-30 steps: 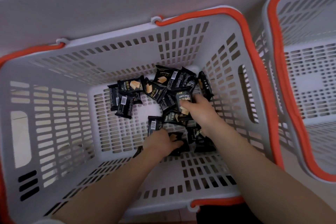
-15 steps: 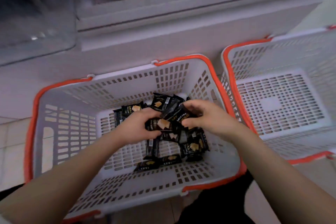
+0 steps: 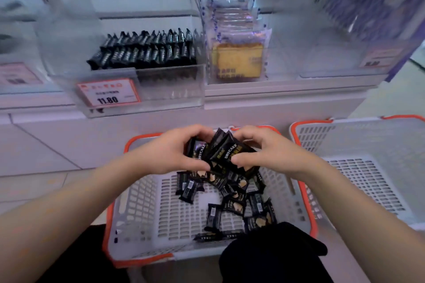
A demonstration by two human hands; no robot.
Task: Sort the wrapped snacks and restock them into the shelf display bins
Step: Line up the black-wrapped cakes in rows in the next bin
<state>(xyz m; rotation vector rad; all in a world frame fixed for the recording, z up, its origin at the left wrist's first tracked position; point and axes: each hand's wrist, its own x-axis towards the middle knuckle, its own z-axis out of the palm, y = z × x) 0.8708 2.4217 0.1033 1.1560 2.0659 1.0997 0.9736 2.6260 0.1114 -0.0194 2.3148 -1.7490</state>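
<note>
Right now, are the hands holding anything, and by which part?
Yes. Both hands grip one bunch of black snack packets above the basket: the left hand clasps its left side, the right hand its right side, thumbs beneath.

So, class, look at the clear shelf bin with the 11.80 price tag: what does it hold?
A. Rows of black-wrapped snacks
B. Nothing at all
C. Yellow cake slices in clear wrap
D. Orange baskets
A: the clear bin behind the 11.80 tag holds two rows of black-wrapped snacks standing on edge.
</note>
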